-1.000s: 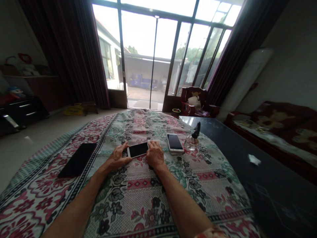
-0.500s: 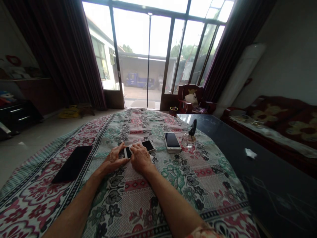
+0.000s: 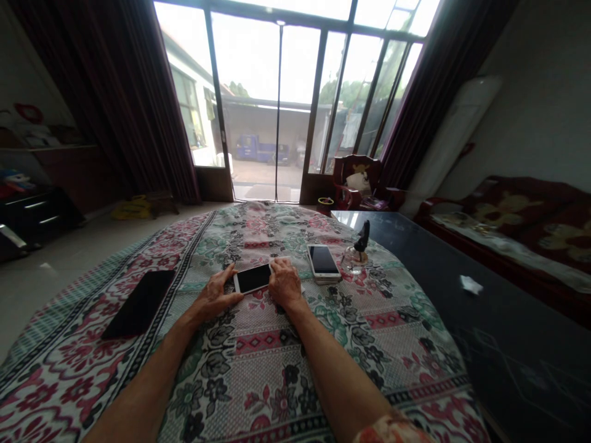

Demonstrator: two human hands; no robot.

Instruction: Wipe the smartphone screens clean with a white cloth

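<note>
Both my hands rest on a floral-patterned tablecloth point(image 3: 258, 363). Between them lies a white smartphone point(image 3: 252, 278), screen up and dark. My left hand point(image 3: 214, 294) grips its left end with the fingertips, and my right hand point(image 3: 285, 284) covers its right end. Just past my right hand, a second white smartphone point(image 3: 323, 261) lies on a thin white item. Farther left, apart from both hands, lies a black tablet or large phone point(image 3: 138, 304). Beyond the second phone stands a small glass dish point(image 3: 351, 262) holding a dark figurine point(image 3: 363, 237).
A dark glass-topped table point(image 3: 462, 344) adjoins the cloth on the right, with a white scrap point(image 3: 471, 284) on it. A red sofa point(image 3: 521, 227) lines the right wall. Dark drawers point(image 3: 37, 212) stand at left, and a glass door point(image 3: 265, 104) lies ahead.
My right hand has slid right, off the phone's middle and onto its right end. The phone has turned from tilted to nearly level, and more of its screen shows.
</note>
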